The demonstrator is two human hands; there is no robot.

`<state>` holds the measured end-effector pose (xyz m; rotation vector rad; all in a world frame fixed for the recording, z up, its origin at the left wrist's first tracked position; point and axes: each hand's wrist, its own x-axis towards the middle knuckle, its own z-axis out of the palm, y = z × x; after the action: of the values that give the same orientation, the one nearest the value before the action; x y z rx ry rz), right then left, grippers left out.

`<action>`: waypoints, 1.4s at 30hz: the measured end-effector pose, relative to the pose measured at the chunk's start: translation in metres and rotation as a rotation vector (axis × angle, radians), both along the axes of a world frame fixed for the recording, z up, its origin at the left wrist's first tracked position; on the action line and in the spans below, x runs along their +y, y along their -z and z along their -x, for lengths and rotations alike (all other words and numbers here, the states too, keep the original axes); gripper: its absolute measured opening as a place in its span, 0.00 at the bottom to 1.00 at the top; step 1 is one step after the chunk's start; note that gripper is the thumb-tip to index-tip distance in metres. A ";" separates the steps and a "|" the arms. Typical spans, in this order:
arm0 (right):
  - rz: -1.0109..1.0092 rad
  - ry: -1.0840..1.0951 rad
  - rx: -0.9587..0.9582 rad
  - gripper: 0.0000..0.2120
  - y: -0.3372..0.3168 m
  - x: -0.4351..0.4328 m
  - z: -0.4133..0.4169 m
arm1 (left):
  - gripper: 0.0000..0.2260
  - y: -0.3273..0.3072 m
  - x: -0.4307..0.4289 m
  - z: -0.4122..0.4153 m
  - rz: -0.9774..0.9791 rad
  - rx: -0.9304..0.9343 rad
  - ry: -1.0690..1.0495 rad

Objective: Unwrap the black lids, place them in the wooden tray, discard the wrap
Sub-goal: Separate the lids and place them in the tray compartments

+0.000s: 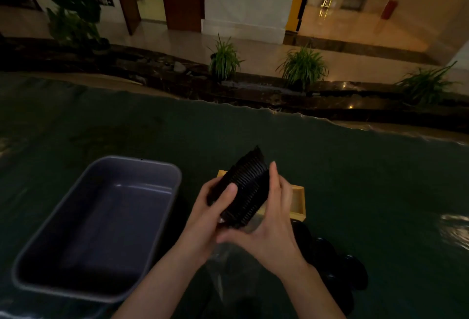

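Holding a nested stack of black lids (243, 191) aloft, the left hand (210, 209) clasps its near end while the right hand (271, 219) cradles the far side. Clear wrap (223, 268) hangs below. The stack probably should be lowered level into the wooden tray (298, 202) just behind; the grey bin (101, 227) stands left.
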<state>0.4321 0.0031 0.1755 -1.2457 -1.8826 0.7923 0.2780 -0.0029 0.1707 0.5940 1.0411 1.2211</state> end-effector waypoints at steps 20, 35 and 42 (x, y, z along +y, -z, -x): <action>0.065 0.175 0.308 0.17 0.040 0.020 0.015 | 0.36 0.052 0.015 0.053 -0.025 0.098 0.085; 0.484 0.091 0.377 0.40 0.076 0.025 0.035 | 0.38 0.070 0.034 0.059 -0.066 0.396 0.119; 0.484 0.191 0.412 0.41 0.085 0.034 0.036 | 0.36 0.078 0.038 0.068 -0.072 0.604 0.112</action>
<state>0.3958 0.0374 0.0908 -1.3900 -1.2598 1.3342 0.2105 0.0356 0.0928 1.1040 1.4436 1.0009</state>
